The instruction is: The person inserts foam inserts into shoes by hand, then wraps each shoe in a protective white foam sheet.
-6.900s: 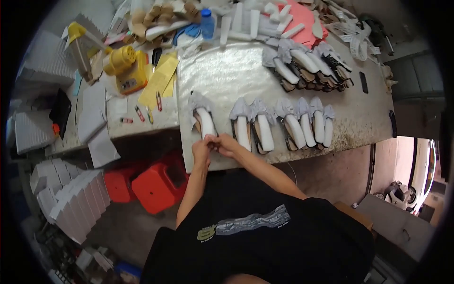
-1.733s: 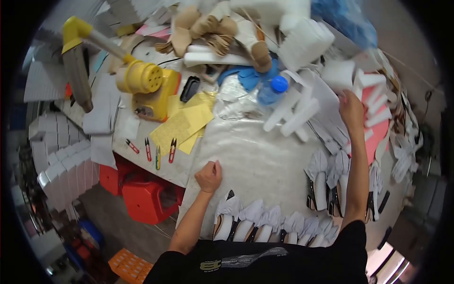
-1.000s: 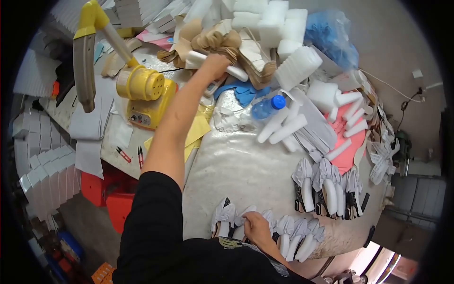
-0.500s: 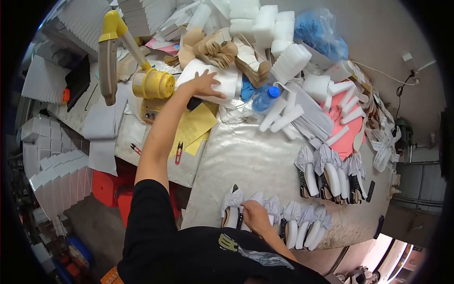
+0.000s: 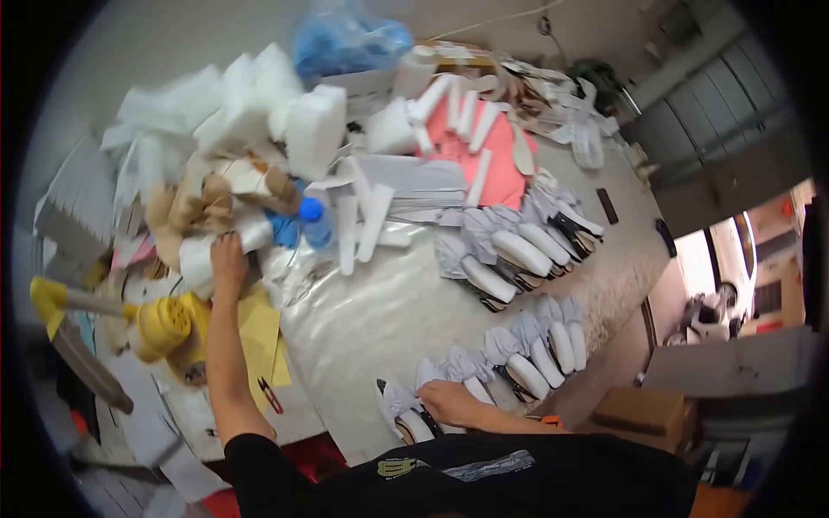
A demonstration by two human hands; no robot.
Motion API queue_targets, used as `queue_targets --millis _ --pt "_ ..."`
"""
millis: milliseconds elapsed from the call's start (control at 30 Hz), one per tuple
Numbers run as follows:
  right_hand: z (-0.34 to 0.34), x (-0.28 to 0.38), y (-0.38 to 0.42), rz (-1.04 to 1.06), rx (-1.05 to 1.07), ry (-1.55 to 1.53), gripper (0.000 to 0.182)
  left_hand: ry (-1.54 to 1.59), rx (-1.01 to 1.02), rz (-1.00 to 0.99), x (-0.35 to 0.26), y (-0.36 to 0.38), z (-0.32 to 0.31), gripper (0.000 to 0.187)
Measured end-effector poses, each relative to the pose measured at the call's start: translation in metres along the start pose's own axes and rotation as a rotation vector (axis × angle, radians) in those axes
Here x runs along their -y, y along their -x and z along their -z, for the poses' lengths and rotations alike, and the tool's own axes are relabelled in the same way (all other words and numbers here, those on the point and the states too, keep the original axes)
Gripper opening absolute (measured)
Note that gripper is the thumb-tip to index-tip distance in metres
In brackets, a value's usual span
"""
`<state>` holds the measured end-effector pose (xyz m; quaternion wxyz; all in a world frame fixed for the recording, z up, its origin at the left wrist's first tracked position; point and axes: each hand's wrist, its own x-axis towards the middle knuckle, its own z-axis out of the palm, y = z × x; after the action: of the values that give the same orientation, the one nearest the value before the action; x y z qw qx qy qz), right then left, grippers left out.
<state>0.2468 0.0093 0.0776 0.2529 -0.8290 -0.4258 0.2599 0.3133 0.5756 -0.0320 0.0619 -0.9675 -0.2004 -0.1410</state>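
Observation:
My left hand (image 5: pixel 228 255) rests on a white roll (image 5: pixel 197 262) at the back left of the table, its fingers bent down over the surface. Near the front edge, my right hand (image 5: pixel 442 402) is closed at the paper-stuffed front of a sandal in the near row. Those sandals (image 5: pixel 520 373) have pale paper in them and white foam strips along them. Another group of wrapped sandals (image 5: pixel 514 250) lies farther back. What sits between my right fingertips is too small to make out.
A blue-capped bottle (image 5: pixel 314 226) stands near foam strips (image 5: pixel 375 223). Pink sheets (image 5: pixel 496 168) lie at the back. Red-handled snips (image 5: pixel 270 395) rest by yellow paper (image 5: pixel 259 332). A yellow lamp-like device (image 5: pixel 160 326) is at left. White foam bundles (image 5: pixel 315 129) are stacked behind.
The view has turned to the right, so the table appears rotated. My left hand's fingers, spread on the white roll before, are now closer together. My right hand remains at the near row.

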Motion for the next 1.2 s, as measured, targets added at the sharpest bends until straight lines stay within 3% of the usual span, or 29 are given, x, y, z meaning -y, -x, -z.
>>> queue_targets --millis 33,200,333,433,467,533,567,633,700,767,800,867,900,933,1033,1100,1133,1200 --pt "0.001 0.000 -0.002 0.023 0.022 -0.003 0.020 0.033 0.108 0.052 0.003 -0.015 0.019 0.026" --pt "0.016 -0.006 0.011 0.005 0.002 -0.005 0.021 0.138 -0.043 -0.010 0.025 -0.065 0.112 0.019" --pt "0.028 -0.009 0.024 0.011 -0.130 -0.046 0.024 0.202 0.037 0.121 0.043 -0.079 0.194 0.024" --pt "0.025 -0.016 0.029 0.067 -0.173 -0.053 0.027 0.294 0.060 0.195 0.050 -0.065 0.294 0.029" --pt "0.029 -0.012 0.029 0.139 -0.101 -0.082 0.027 0.297 0.065 0.203 0.040 -0.051 0.341 0.031" --pt "0.041 0.003 0.027 -0.004 -0.135 -0.257 0.024 0.407 0.155 0.167 0.028 -0.029 0.429 0.037" --pt "0.051 0.014 0.023 -0.068 -0.043 -0.363 0.028 0.377 0.144 0.193 0.014 -0.013 0.467 0.037" --pt "0.074 0.039 0.022 -0.134 0.048 -0.463 0.032 0.654 -0.060 0.429 -0.046 0.040 0.536 0.040" --pt "0.088 0.076 0.012 0.026 -0.073 -0.706 0.048 0.935 -0.281 0.639 -0.087 0.086 0.581 0.043" --pt "0.082 0.091 -0.011 0.246 -0.081 -0.938 0.062 1.201 -0.100 0.572 -0.059 0.131 0.585 0.050" --pt "0.083 0.110 -0.021 0.250 -0.016 -1.328 0.068 1.355 -0.184 0.648 -0.079 0.157 0.585 0.046" --pt "0.078 0.122 -0.046 0.257 0.385 -1.967 0.074 0.957 -0.274 0.496 -0.109 0.219 0.555 0.046" --pt "0.067 0.120 -0.039 0.239 0.389 -1.975 0.074 1.546 -0.243 0.809 -0.088 0.240 0.521 0.046" --pt "0.051 0.115 -0.031 0.200 0.254 -1.863 0.076 1.924 -0.246 0.769 -0.074 0.274 0.446 0.050" --pt "0.004 0.099 0.002 0.060 -0.107 -1.487 0.084 1.944 -0.249 0.965 -0.176 0.325 0.414 0.052" --pt "0.017 0.080 0.000 -0.405 -0.019 -1.548 0.083 2.093 -0.246 0.969 -0.195 0.363 0.378 0.051" --pt "0.036 0.085 0.020 -0.435 -0.024 -1.536 0.083 2.236 -0.263 0.935 -0.204 0.381 0.362 0.049" --pt "0.081 0.096 0.058 -0.109 0.072 -1.966 0.058 2.525 -0.309 0.855 -0.228 0.409 0.341 0.047"
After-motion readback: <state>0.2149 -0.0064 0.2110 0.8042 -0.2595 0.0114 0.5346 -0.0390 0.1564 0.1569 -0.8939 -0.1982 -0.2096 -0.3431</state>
